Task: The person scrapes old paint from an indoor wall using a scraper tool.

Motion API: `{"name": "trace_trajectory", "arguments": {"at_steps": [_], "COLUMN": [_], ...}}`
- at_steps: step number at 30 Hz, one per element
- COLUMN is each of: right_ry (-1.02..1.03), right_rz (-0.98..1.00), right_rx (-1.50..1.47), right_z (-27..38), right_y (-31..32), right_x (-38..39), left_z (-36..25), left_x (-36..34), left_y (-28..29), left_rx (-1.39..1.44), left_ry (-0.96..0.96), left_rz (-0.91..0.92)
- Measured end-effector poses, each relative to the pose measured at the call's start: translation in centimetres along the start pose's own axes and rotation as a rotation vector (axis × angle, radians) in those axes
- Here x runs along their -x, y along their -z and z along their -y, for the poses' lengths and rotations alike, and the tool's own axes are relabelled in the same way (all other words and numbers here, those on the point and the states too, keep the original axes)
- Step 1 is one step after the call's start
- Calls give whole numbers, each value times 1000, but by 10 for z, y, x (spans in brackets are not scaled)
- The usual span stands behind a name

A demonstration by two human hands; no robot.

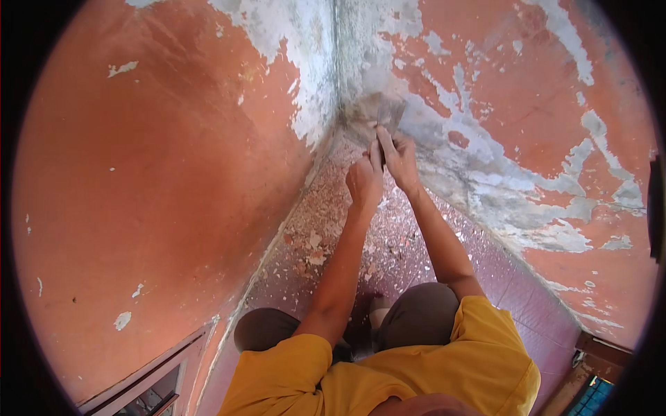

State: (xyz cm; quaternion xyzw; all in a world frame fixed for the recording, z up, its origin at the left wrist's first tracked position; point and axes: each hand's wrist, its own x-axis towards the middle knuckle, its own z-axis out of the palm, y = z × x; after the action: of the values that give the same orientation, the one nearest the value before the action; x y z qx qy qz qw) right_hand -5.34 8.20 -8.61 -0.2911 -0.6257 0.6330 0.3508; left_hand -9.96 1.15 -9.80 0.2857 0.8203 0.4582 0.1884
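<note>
Both my hands are closed around a scraper (pixel 390 112) near the corner of two walls. Its wide, greyish blade meets the lower part of the right wall (pixel 499 111), where bare grey plaster shows through peeling orange paint. My left hand (pixel 364 182) wraps the handle from below. Slightly higher and to the right, my right hand (pixel 401 161) grips it too, with the index finger stretched toward the blade. Most of the handle is hidden by my fingers. The blade looks a little blurred, so I cannot tell exactly how its edge touches the wall.
An orange wall (pixel 166 173) rises close on the left, with a framed opening (pixel 156 388) at its foot. Paint flakes (pixel 316 246) litter the reddish tiled floor (pixel 513 295) between the walls. A dark object (pixel 655 208) juts in at the far right.
</note>
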Motion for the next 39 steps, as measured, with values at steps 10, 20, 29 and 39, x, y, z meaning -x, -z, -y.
{"name": "trace_trajectory", "arguments": {"at_steps": [10,20,29,39], "right_ry": [-91,-23,-73,-70], "right_rz": [11,-29,44,27], "right_rx": [-49,-72,-56,-92], "right_z": [-30,-11,-7,-18], "right_y": [7,3,2,1], "right_x": [8,-2,-1,6], "left_z": [21,5,17,22], "left_x": [4,-4,-6,2], "left_y": [-11,-1,-7,-7], "left_rx": [-82,-63,-37,39], "left_ry": [29,18,-7,-16], "left_rz": [27,32,6,0]}}
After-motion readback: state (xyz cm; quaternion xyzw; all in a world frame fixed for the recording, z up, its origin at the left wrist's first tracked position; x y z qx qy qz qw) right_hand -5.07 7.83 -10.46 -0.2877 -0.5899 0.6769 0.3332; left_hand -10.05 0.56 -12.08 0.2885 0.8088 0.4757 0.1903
